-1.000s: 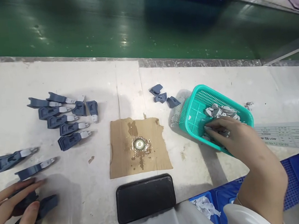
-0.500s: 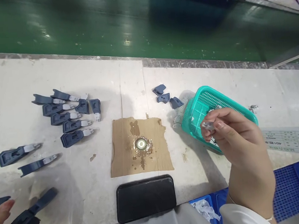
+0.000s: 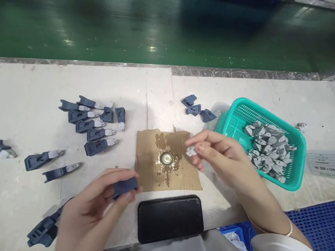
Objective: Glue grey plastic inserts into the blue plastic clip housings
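My left hand (image 3: 95, 210) pinches a dark blue plastic part (image 3: 125, 187) just left of the cardboard piece. Between the thumb and fingers of my right hand (image 3: 223, 159) is a small light grey plastic part (image 3: 191, 151), held above the cardboard's right edge. On the stained brown cardboard (image 3: 149, 180) sits a small round cap (image 3: 167, 158), with wet, shiny liquid around it. Many more grey parts (image 3: 270, 147) lie heaped in the green basket (image 3: 298, 168) to the right of my right hand.
Several dark blue pieces with grey ends (image 3: 99, 146) lie at the left. Loose blue parts (image 3: 193, 110) lie behind the cardboard, and darker blue parts (image 3: 43, 230) near my left forearm. A black phone (image 3: 170, 219) lies in front; a printed sheet (image 3: 332, 164) is at the right.
My left hand has come in from the left edge to beside the cardboard with the blue part. My right hand has moved left from over the basket, carrying the grey part.
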`<state>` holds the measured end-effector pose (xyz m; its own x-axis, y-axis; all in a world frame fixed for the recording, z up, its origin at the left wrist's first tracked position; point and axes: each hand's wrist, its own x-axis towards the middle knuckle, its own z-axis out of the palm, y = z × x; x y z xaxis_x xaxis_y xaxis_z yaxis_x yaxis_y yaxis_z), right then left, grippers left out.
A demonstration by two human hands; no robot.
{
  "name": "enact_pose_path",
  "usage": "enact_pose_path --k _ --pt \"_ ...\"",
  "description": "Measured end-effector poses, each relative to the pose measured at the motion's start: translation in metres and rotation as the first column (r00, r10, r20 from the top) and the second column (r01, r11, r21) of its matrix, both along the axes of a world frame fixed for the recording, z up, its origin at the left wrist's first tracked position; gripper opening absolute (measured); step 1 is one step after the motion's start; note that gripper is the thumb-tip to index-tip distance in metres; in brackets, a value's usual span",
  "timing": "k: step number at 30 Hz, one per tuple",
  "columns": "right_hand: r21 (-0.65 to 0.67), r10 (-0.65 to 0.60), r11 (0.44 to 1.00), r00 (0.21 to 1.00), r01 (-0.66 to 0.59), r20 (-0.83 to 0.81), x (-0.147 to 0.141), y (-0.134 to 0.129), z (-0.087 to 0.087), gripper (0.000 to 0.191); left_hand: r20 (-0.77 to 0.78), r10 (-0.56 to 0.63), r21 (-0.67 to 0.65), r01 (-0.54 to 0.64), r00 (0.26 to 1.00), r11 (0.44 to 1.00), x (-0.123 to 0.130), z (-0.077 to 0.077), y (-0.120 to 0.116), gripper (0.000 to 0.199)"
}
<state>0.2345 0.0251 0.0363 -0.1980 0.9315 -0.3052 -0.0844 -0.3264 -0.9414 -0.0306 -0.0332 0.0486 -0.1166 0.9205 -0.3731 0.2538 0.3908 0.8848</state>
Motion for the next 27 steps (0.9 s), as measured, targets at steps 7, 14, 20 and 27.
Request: enact_pose_path --k 7,14,20,27 --pt "-0.014 0.092 0.995 0.991 -0.094 -0.101 -0.008 -0.003 -0.009 0.021 0.273 -0.099 -0.122 0.136 0.957 0.983 0.027 -0.016 0.020 0.020" --pt "-0.063 0.176 0.980 0.972 -0.188 -0.153 -0.011 -0.009 -0.011 0.013 0.359 -0.139 -0.064 0.173 0.923 0.983 0.035 -0.017 0.029 0.006" --pt "-0.044 0.150 0.987 0.988 -0.152 -0.046 -0.009 -0.009 -0.011 0.023 0.476 -0.083 -0.089 0.141 0.876 0.986 0.034 -0.023 0.027 0.008" --pt "0.055 0.057 0.997 0.998 -0.057 0.000 -0.006 -0.004 -0.015 0.009 0.511 -0.081 0.006 0.090 0.856 0.996 0.033 -0.036 0.030 0.014"
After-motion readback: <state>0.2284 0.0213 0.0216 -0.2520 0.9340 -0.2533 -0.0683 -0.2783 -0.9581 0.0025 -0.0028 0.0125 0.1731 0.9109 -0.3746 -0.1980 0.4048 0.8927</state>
